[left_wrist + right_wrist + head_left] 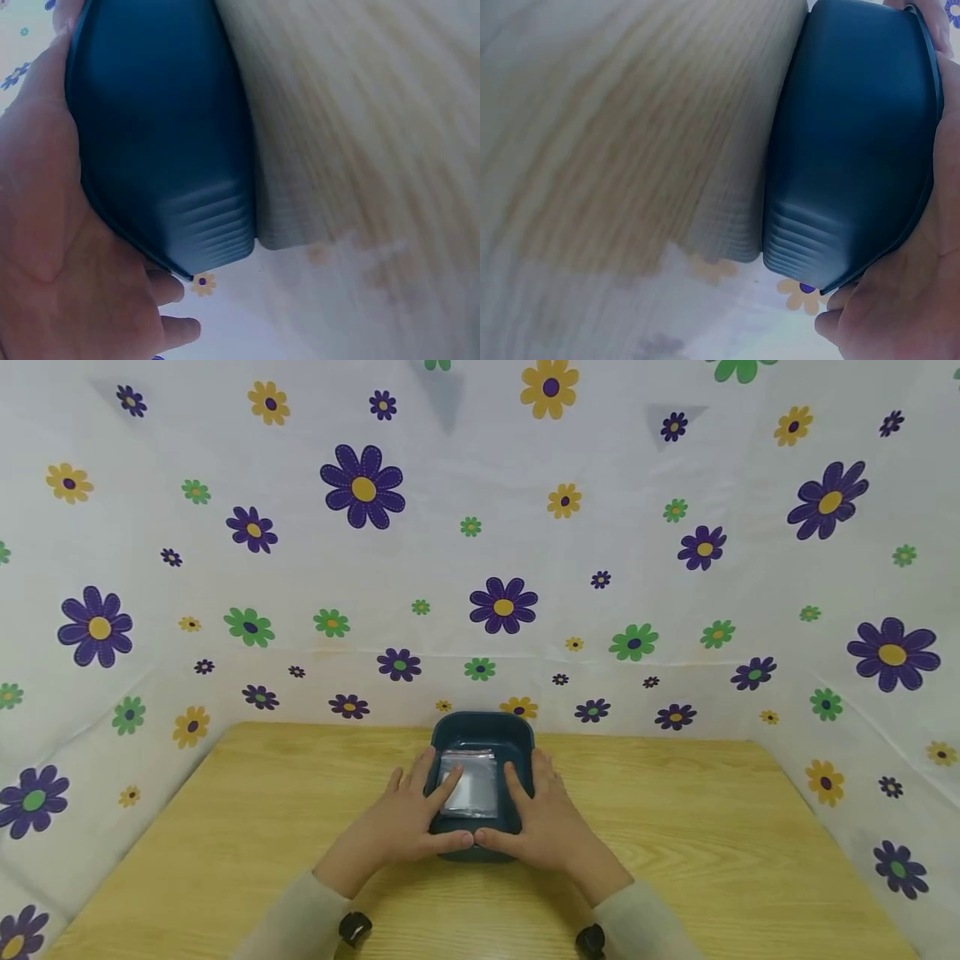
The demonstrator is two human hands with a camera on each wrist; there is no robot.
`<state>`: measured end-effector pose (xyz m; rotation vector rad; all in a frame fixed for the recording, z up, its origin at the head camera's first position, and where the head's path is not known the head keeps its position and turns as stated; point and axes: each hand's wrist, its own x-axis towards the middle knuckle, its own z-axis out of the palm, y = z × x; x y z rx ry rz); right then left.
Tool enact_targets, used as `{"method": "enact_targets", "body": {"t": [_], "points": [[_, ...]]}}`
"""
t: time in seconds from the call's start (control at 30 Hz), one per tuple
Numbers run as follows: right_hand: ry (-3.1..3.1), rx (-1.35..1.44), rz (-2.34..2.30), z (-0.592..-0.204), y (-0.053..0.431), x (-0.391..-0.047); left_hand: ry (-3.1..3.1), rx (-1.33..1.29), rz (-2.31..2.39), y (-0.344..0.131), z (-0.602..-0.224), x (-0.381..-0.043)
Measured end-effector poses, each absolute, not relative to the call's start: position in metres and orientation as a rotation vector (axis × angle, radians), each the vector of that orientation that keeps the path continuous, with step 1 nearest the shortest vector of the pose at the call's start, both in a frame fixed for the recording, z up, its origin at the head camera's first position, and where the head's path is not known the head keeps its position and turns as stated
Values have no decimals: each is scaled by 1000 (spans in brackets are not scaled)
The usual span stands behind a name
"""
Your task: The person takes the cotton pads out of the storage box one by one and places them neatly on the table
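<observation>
A dark teal plastic bin (483, 731) stands on the table near the back wall, its ridged lower corner showing in the left wrist view. Inside it lie clear zip-lock bags (476, 789), flat; how many I cannot tell. My left hand (397, 820) rests over the bin's left rim, fingers spread and mostly straight, the index finger reaching over the bags. On the opposite rim rests my right hand (553, 823) in a mirrored pose. The two thumbs nearly meet above the near end of the bin. In the right wrist view, the palm lies along the rim of the bin's side wall (855, 142).
The light wood table (712, 827) spreads out to both sides of the bin. A white cloth with printed flowers (420, 552) hangs behind and at both sides. Black wrist straps (355, 929) show at the sleeves.
</observation>
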<state>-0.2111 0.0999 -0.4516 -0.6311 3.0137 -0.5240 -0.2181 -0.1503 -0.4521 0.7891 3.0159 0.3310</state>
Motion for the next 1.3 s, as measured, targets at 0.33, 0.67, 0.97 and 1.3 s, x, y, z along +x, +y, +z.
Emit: {"method": "enact_targets", "body": {"t": [0.33, 0.67, 0.97, 1.3], "points": [[2980, -674, -515, -450, 95, -209, 3003, 739, 380, -154, -447, -207], [2918, -556, -681, -453, 99, -204, 3155, 789, 159, -157, -448, -208], [2907, -574, -952, -435, 102, -203, 3157, 829, 198, -155, -448, -212], [1843, -263, -2163, -407, 82, -226, 3153, 794, 209, -155, -453, -216]]}}
